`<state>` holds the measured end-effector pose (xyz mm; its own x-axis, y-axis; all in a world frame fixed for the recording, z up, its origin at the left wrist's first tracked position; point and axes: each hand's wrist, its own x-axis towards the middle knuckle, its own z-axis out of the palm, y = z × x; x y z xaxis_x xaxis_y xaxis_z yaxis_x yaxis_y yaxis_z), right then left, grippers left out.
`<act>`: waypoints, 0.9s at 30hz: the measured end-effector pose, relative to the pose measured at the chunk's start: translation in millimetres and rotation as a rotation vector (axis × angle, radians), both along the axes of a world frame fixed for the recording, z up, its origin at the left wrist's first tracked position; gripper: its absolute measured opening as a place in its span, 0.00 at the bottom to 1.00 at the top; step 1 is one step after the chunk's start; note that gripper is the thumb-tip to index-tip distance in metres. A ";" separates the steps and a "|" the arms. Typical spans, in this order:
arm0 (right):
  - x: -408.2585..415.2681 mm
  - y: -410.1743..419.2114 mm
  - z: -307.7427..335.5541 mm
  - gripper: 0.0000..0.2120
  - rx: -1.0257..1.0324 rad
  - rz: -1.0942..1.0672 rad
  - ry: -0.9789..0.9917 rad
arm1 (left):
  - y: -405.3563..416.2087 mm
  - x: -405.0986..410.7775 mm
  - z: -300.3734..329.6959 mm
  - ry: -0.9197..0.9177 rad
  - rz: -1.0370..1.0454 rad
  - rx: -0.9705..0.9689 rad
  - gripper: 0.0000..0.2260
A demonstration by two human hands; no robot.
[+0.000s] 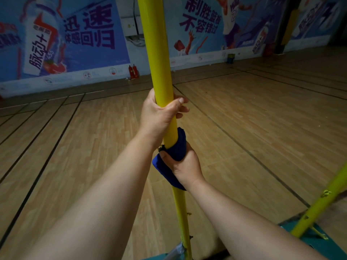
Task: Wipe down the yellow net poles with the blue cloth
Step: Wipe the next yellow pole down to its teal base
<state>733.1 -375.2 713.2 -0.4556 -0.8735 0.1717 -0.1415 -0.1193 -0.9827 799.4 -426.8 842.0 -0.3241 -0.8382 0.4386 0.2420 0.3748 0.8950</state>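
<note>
A yellow net pole (156,53) rises upright through the middle of the view. My left hand (159,113) grips it bare, fingers curled round the far side. Just below, my right hand (183,164) holds the blue cloth (176,145) wrapped round the pole, thumb pressed on the cloth. A tail of the cloth hangs down under my wrist. The pole narrows below the cloth and runs down to its base at the bottom edge. A second yellow pole (319,203) slants across the lower right corner.
A teal base (304,239) lies at the bottom right under the slanted pole. Wooden court floor (75,147) with dark lines spreads all around. Blue poster walls stand behind, with red bottles (133,71) and a small can (231,58) at their foot.
</note>
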 end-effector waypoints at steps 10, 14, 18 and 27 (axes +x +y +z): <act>11.1 -2.1 11.8 0.33 -0.040 -0.224 0.333 | -9.0 5.6 -5.0 0.022 -0.144 0.049 0.13; 12.4 2.8 -22.0 0.35 0.027 -0.285 0.387 | -10.8 3.9 -10.5 0.024 -0.142 0.050 0.13; 5.6 6.0 -38.7 0.38 0.060 -0.244 0.424 | -9.3 3.9 -12.5 0.021 -0.146 0.042 0.14; -6.7 15.9 -59.0 0.30 0.286 -0.093 0.352 | -9.5 6.3 -18.0 -0.009 -0.139 0.047 0.13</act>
<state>726.4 -359.3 654.2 -0.4913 -0.8665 0.0881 -0.4698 0.1785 -0.8645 805.6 -436.3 824.0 -0.4419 -0.8046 0.3967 0.2806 0.2960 0.9130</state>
